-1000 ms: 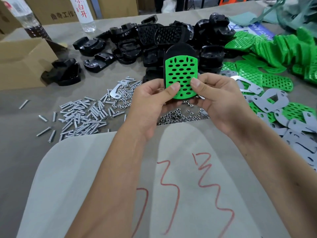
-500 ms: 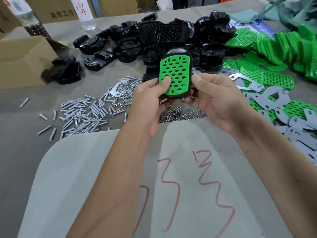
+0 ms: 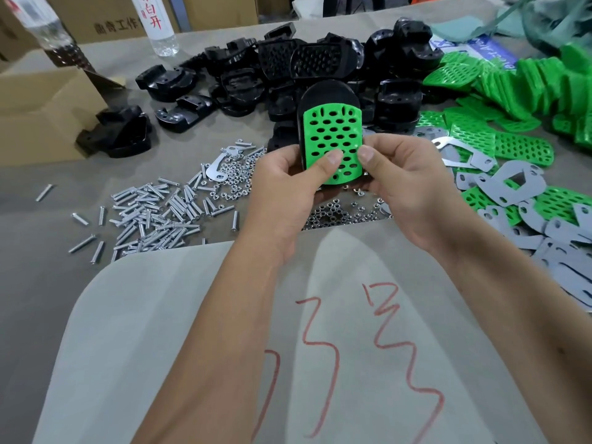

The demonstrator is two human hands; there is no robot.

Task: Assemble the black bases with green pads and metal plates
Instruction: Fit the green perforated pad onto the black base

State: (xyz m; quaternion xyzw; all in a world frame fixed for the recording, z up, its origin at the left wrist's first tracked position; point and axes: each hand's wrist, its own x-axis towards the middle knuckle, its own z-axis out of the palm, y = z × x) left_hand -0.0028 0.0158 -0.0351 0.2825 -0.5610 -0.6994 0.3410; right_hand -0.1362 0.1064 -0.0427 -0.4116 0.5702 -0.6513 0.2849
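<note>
A black base with a perforated green pad laid on its face is held upright above the table, between both hands. My left hand grips its left edge, thumb pressing the pad's lower part. My right hand grips the right edge, thumb also on the pad. The pad sits lower than the base's rounded top, leaving black showing above. A pile of black bases lies behind, loose green pads at the right, grey metal plates at the right front.
Screws are scattered at the left, small nuts under my hands. A cardboard box stands at the left edge, a clear bottle at the back. A white cloth with red marks covers the near table.
The base with its pad has straightened from a slight leftward tilt. Both thumbs have slid inward onto the pad's lower face, closer together.
</note>
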